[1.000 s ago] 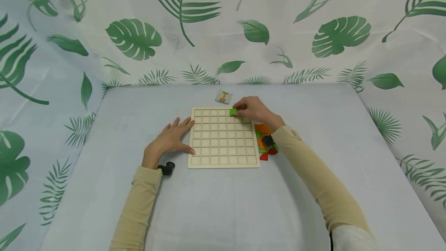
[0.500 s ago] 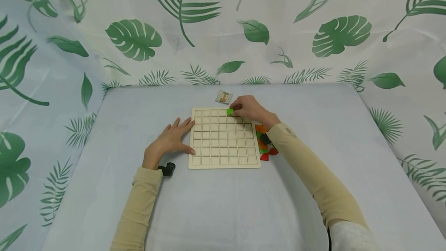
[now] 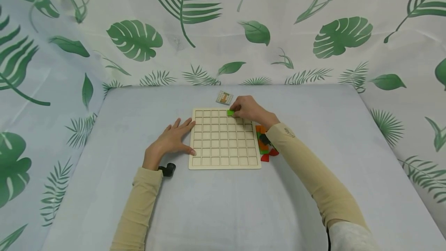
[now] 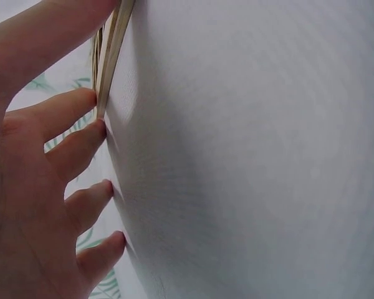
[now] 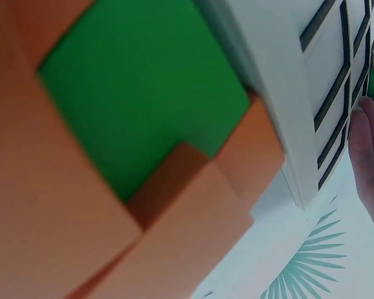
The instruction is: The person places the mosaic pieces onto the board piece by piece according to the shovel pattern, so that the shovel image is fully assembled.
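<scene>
Green tile (image 3: 230, 113), pinched by the right hand (image 3: 248, 108), sits just past 12 o'clock on the board (image 3: 215, 143); I see it shifted slightly toward 9 since a second ago. The left hand (image 3: 170, 139), fingers spread wide, touches the board's 9 o'clock edge.

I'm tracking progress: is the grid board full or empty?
Nearly empty: visible squares on the board are bare, except where the right hand holds a green piece at the far row. Some are hidden.
</scene>
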Demonstrator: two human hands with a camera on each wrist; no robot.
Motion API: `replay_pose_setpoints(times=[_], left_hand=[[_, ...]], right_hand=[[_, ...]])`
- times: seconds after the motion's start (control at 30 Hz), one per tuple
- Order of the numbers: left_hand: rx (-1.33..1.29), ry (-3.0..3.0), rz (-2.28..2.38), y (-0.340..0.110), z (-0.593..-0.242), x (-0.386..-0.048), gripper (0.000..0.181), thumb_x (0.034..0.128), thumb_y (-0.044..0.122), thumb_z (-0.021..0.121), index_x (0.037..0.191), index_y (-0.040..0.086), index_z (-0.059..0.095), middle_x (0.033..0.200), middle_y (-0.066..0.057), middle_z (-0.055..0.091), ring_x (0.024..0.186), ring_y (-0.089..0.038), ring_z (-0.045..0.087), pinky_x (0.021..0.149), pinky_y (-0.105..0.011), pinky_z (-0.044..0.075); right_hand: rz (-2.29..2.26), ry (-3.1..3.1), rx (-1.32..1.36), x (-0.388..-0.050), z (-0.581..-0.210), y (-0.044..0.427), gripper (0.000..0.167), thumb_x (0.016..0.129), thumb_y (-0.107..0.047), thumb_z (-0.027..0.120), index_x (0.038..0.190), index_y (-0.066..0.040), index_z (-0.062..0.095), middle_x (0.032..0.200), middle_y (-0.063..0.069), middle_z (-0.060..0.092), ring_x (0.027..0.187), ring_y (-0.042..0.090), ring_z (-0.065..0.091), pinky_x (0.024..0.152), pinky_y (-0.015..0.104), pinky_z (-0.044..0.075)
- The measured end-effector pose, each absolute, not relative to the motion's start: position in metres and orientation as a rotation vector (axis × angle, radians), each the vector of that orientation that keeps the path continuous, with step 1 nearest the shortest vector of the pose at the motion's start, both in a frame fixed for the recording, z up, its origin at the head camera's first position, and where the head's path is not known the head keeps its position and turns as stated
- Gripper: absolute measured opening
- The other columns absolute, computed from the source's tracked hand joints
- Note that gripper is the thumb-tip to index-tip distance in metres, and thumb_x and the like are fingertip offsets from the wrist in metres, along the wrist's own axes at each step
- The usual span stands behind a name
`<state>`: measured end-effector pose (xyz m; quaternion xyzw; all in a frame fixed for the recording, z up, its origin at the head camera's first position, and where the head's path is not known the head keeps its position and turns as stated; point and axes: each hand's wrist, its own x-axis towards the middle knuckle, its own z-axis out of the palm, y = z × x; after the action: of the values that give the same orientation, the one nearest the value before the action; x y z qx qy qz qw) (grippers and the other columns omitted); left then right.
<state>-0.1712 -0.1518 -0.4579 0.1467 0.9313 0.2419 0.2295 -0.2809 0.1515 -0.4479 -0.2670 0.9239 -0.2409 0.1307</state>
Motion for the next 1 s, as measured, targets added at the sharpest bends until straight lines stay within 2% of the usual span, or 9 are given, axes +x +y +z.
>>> replay_pose_setpoints(times=[0.2,0.4,0.57,1.0], left_hand=[[0.402,2.562,0.678,-0.152,-0.458,-0.171,0.114,0.0789,0.042,0.088,0.166,0.014,0.020,0.174,-0.009,0.010,0.160,-0.040,-0.004,0.129,-0.061,0.000],[0.406,2.567,0.674,-0.152,-0.456,-0.170,0.114,0.0792,0.043,0.088,0.166,0.013,0.021,0.174,-0.009,0.010,0.160,-0.041,-0.003,0.129,-0.061,0.001],[0.401,2.571,0.666,-0.151,-0.456,-0.170,0.113,0.0791,0.042,0.088,0.166,0.013,0.021,0.174,-0.010,0.011,0.160,-0.041,-0.002,0.129,-0.062,0.002],[0.415,2.563,0.663,-0.152,-0.457,-0.172,0.113,0.0804,0.040,0.087,0.166,0.013,0.019,0.174,-0.010,0.009,0.159,-0.041,-0.004,0.129,-0.061,0.000]], right_hand=[[-0.659,2.681,-0.798,-0.281,-0.448,0.151,0.029,0.093,-0.009,0.076,0.120,0.001,0.076,0.109,0.018,0.069,0.099,0.031,0.067,0.087,0.041,0.059],[-0.692,2.666,-0.768,-0.279,-0.447,0.153,0.032,0.094,-0.008,0.074,0.125,0.000,0.073,0.113,0.017,0.069,0.104,0.031,0.067,0.092,0.043,0.059],[-0.754,2.678,-0.754,-0.276,-0.448,0.156,0.031,0.094,-0.008,0.073,0.124,-0.001,0.073,0.117,0.018,0.071,0.107,0.032,0.069,0.095,0.045,0.058],[-0.805,2.693,-0.725,-0.270,-0.445,0.176,0.027,0.098,-0.009,0.067,0.122,0.000,0.073,0.116,0.018,0.072,0.103,0.032,0.067,0.091,0.046,0.057]])
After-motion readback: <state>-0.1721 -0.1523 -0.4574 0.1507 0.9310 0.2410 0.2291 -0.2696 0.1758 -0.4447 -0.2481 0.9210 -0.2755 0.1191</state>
